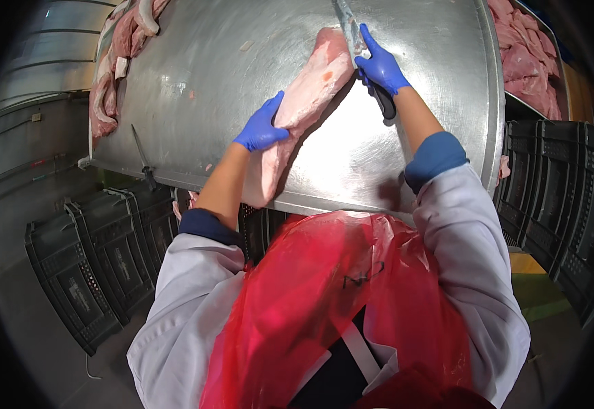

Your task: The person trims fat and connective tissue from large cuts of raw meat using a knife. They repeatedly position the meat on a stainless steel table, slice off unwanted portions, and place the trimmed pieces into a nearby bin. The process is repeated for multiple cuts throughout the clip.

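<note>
A long slab of pale, fatty meat (317, 82) lies slantwise on the steel table (222, 82), its near end at the table's front edge. My left hand (264, 126), in a blue glove, grips the slab's left side near its lower half. In my blue-gloved right hand (381, 67) is a knife (346, 24), its black handle showing below the palm. The blade points away from me beside the slab's far end, and one finger stretches towards it. Whether the edge touches the meat I cannot tell.
A second knife (142, 157) lies at the table's left front edge. Meat strips (132, 34) line the far left. At the right stands a bin (545, 20) of meat pieces. Black plastic crates (72, 273) stand on the left, more crates (556, 177) on the right.
</note>
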Tool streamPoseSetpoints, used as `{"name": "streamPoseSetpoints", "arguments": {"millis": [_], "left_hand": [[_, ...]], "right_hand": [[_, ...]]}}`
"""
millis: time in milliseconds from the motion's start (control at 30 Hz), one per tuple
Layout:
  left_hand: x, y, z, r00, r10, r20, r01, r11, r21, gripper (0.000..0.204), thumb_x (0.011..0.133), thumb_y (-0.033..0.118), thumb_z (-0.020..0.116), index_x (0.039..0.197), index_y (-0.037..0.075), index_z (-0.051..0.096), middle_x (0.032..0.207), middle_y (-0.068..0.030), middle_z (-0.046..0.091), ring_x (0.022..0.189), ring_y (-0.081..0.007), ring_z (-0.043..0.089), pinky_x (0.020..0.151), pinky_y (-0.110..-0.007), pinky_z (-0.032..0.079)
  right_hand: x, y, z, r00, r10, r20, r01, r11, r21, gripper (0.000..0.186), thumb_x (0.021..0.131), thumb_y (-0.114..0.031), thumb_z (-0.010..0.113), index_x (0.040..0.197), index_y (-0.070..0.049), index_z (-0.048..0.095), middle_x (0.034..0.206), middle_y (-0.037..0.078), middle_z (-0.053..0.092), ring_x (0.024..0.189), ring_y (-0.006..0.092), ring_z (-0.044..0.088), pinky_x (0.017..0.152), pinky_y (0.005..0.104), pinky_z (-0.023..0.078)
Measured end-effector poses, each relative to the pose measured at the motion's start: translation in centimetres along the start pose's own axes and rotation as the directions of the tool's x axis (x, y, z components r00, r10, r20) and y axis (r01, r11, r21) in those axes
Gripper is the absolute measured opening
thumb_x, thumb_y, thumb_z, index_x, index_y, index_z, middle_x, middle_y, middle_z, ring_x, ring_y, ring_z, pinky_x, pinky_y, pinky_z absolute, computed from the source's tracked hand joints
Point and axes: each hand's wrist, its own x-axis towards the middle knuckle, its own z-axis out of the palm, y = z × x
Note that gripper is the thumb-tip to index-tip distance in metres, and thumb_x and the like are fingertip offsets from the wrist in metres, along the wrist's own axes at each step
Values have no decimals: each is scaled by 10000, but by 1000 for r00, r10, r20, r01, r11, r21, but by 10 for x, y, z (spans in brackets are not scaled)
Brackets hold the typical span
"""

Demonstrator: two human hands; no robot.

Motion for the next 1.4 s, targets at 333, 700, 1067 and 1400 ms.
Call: {"name": "streamPoseSetpoints", "arguments": {"millis": [333,700,1067,1400], "left_hand": [[10,-24,-16,996,90,28,-85,986,-140,1092,581,211,783,1555,59,313,1522,-202,421,1425,-326,393,1201,-387,280],[14,-34,-10,990,138,22,-132,977,-169,1040,611,188,791,1534,33,339,1489,-222,431,1400,-354,408,1198,-383,294],[5,-3,-8,997,76,3,-75,973,220,945,677,281,779,1492,14,382,1425,-255,461,1364,-357,437,1147,-434,351],[64,147,57,949,17,-316,105,924,367,373,881,330,627,1054,0,618,960,-263,697,909,-430,678,795,-462,541]], "right_hand": [[-114,40,9,981,123,147,-128,992,20,829,872,-46,568,1586,-333,259,864,117,688,551,118,598,508,283,520],[-147,37,34,962,202,186,-226,967,118,813,888,-23,577,1589,-295,267,763,71,636,572,105,577,506,278,500],[-268,100,30,961,-254,113,274,930,-243,738,919,-58,590,1579,-228,306,1309,151,628,663,96,586,643,259,537],[-147,80,-46,989,-87,-117,122,934,336,819,947,20,553,1618,-218,148,928,21,590,611,69,517,530,209,464]]}}
